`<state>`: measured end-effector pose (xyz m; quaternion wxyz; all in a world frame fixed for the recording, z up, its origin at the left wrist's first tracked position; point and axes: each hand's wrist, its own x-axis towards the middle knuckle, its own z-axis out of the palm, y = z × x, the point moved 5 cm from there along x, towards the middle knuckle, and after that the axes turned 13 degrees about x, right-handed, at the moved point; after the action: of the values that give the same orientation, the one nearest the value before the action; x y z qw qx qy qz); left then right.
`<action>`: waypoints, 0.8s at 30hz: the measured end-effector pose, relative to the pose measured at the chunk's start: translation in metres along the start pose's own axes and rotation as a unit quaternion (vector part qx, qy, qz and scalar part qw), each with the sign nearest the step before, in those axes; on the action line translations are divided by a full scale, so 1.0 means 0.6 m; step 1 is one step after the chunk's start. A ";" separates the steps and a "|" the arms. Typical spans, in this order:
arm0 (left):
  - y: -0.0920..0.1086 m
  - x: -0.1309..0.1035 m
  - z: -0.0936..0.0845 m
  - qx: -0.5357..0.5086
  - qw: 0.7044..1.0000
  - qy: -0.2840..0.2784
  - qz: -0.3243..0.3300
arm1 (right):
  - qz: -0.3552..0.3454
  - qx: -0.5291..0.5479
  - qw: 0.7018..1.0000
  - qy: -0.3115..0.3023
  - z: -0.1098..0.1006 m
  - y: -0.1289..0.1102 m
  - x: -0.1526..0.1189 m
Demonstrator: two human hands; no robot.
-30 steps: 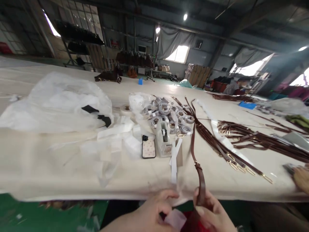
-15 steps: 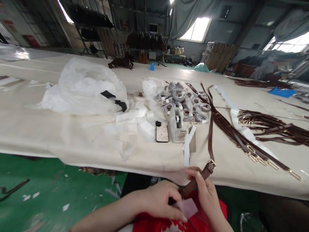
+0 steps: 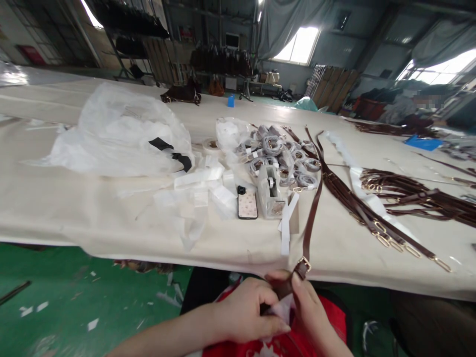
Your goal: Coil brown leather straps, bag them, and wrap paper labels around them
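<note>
A brown leather strap (image 3: pixel 313 218) runs from the table down to my lap, with a gold buckle (image 3: pixel 302 267) just above my fingers. My right hand (image 3: pixel 307 300) is closed round the strap below that buckle. Close beside it, my left hand (image 3: pixel 253 310) pinches a thin translucent wrapping sheet (image 3: pixel 283 308) at the strap's lower part. The strap's end is hidden between the hands. A tape dispenser (image 3: pixel 271 193) and a phone in a patterned case (image 3: pixel 247 203) lie on the table ahead, with white paper strips (image 3: pixel 286 225) beside them.
Several wrapped coiled straps (image 3: pixel 273 146) are heaped behind the dispenser. More brown straps (image 3: pixel 349 198) with gold rings lie to the right. A large clear plastic bag (image 3: pixel 119 134) and loose white sheets (image 3: pixel 201 186) spread leftward. The pale table's edge (image 3: pixel 148 255) runs before me.
My right hand has moved left with the strap and buckle, closer to my left hand. The thin sheet, flatter before, is now crumpled against the strap. The view has shifted slightly.
</note>
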<state>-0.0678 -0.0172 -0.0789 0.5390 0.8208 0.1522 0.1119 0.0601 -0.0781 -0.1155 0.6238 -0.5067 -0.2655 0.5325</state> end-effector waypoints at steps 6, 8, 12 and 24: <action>-0.007 0.002 -0.007 0.021 1.000 0.008 -0.003 | 0.010 0.102 0.992 0.069 -0.030 0.018 0.012; -0.013 0.003 -0.009 0.022 0.999 0.024 -0.006 | 0.013 0.054 0.997 0.047 -0.019 0.021 0.008; -0.015 0.004 -0.010 0.033 0.999 0.023 0.005 | 0.011 -0.013 1.000 -0.019 0.005 0.015 -0.002; -0.012 0.006 -0.040 -0.009 0.999 -0.002 0.033 | -0.056 -0.009 0.998 0.027 -0.047 -0.052 0.014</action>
<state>-0.0735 0.0074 -0.0762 0.5425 0.8208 0.1228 0.1300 0.0997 -0.0776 -0.0986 0.6553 -0.5107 -0.2815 0.4802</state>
